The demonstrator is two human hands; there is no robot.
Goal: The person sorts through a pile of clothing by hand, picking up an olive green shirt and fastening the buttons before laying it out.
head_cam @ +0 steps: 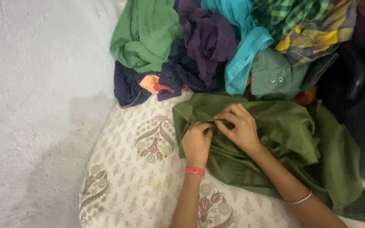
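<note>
Your left hand (196, 142) is closed, fingertips pinching the front edge of the olive green shirt (275, 147) just below its collar, beside a small button. Your right hand (239, 126) is closed too, touching the left, thumb and fingers nipping the same edge of cloth. That shirt lies crumpled under both hands and trails away to the right of your right forearm. A red band (194, 170) circles your left wrist; a thin silver bangle (299, 199) sits on your right forearm. Beneath the shirt and your left forearm is a cream cushion with a floral print (136, 173). Beyond your fingertips, just past the collar, a heap of clothes (216, 46) holds a bright green garment, purple and navy pieces, a teal one, a checked one and a dull green shirt with two snaps. Left of your left hand, well apart, is a pale rough floor (34, 105).
</note>
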